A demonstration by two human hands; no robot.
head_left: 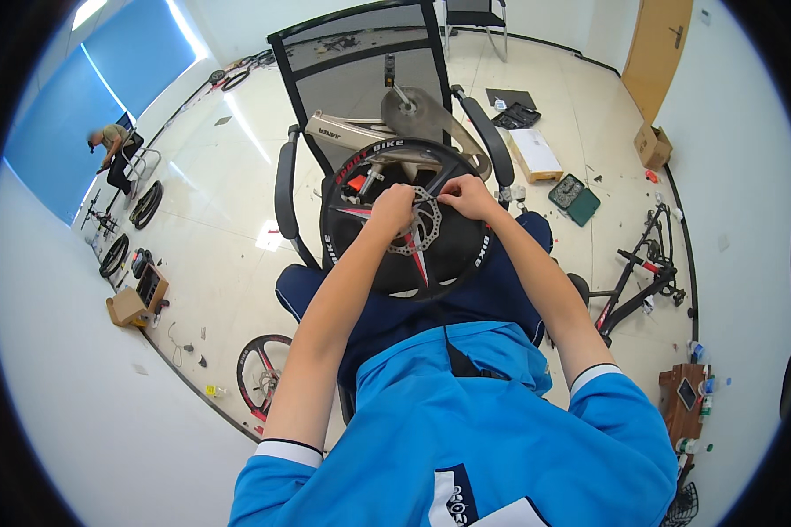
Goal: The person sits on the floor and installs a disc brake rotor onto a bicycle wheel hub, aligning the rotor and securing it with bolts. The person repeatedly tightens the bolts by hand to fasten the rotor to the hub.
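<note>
A black bicycle wheel (333, 230) with broad red, white and black spokes rests across my lap and the chair seat. At its hub lies a silver brake disc (430, 230) with holes around its rim. My left hand (394, 208) is closed at the disc's upper left edge, thumb and fingers against the metal. Just to the right, my right hand (470, 198) pinches at the disc's upper right edge; whatever is between those fingertips is too small to make out. Beyond the wheel, a beige frame part with a crank (351, 132) lies on the chair.
The black mesh office chair (351, 75) faces me, armrests on both sides. On the floor stand a bike frame (642, 272), an open green tool case (576, 200), a white box (534, 154) and another wheel (259, 373). A person (114, 149) sits far left.
</note>
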